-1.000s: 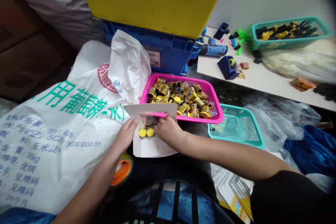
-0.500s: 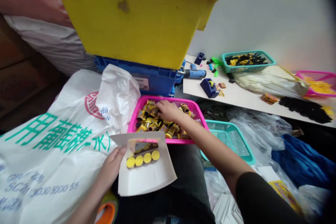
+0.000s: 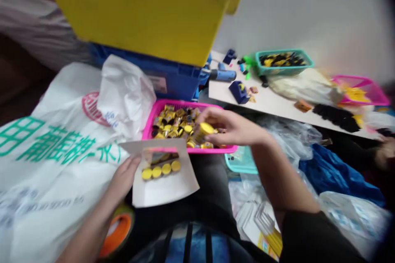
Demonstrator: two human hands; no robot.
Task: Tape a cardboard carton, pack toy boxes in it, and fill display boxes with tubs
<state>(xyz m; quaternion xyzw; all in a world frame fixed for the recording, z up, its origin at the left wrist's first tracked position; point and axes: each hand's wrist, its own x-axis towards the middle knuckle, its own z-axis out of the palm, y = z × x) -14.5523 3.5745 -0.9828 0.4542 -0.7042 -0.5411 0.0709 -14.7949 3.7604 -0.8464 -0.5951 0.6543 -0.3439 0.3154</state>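
My left hand [image 3: 125, 174] grips the left side of an open white cardboard box [image 3: 163, 191]. A row of several small cylinders with yellow caps [image 3: 156, 172] stands inside it, against the side with the cut-out window. Between the thumb and fingers of my right hand [image 3: 228, 125] is one small yellow-capped cylinder [image 3: 203, 130], its cap turned up towards me. That hand is over the right part of a pink basket [image 3: 149, 125], which holds many similar cylinders with yellow and dark ends.
Left lies a white printed sack [image 3: 61, 172]; behind the basket, a blue crate [image 3: 135, 68] sits under a yellow one [image 3: 138, 16]. A white table [image 3: 271, 102] bears a teal basket [image 3: 284, 70] and a tape dispenser [image 3: 240, 92]. An orange tape roll [image 3: 115, 234] is lower left.
My right hand has come up out of the pink basket and now holds a yellow-capped cylinder. My left hand still holds the box. The whole view has shifted somewhat.
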